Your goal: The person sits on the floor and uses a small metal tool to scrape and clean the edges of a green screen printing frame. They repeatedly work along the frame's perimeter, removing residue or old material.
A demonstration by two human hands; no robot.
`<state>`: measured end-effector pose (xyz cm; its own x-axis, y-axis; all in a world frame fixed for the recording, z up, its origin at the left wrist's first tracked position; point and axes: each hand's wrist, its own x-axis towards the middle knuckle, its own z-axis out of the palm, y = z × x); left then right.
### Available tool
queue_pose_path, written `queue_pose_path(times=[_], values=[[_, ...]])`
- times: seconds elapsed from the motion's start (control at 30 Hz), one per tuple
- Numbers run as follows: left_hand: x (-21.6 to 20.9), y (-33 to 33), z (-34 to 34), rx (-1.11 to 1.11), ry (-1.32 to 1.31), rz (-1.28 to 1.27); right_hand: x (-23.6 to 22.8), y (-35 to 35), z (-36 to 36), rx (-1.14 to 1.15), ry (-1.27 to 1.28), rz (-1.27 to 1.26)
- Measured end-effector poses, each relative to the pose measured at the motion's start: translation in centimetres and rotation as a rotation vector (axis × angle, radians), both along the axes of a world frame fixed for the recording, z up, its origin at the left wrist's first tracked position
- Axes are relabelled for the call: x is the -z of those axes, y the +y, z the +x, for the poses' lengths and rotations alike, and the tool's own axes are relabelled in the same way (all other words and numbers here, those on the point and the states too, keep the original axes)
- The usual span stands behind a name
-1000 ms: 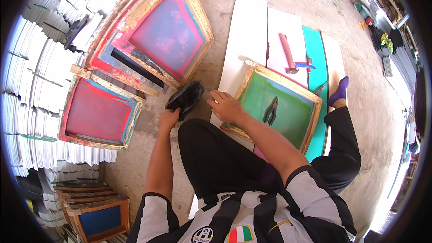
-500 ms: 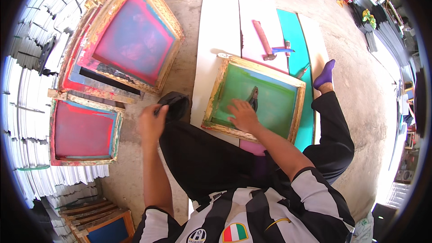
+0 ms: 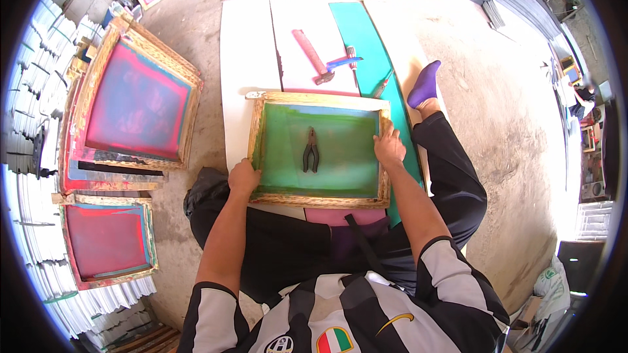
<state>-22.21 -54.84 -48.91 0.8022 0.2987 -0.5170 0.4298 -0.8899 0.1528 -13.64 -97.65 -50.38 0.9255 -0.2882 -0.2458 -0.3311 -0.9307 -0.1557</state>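
White boards (image 3: 245, 52) and a teal board (image 3: 356, 26) lie on the floor (image 3: 451, 46). On their near part sits a wooden frame (image 3: 314, 202), its right rail held by the right hand's (image 3: 390, 148) curled fingers, its left rail by the left hand (image 3: 244, 178), fingertips partly hidden. A hammer (image 3: 309, 52) lies beyond; pliers (image 3: 311, 153) rest inside.

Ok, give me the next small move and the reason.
Probably lift the pliers off the green mesh: they lie unheld there, and with the left hand and right hand on the wooden frame, any tilt might slide them.
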Motion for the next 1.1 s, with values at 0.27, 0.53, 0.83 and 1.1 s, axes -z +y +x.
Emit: queue_pose_path(times=[0.27, 0.53, 0.83, 1.1], values=[[-1.6, -3.3, 2.2, 0.109, -0.071, -0.010, 2.3, -5.9, 0.2, 0.024, -0.065, 0.016], [-0.1, -4.5, 3.2, 0.121, -0.065, -0.088, 0.3, -4.3, 4.3, -0.177, -0.343, -0.176], [0.3, -3.4, 4.1, 0.129, -0.071, -0.199, 0.8, 3.6, 17.1, 0.015, -0.164, 0.083], [-0.4, -3.2, 5.6, 0.122, 0.031, -0.259, 2.3, -0.3, 20.7, 0.421, -0.060, 0.148]])
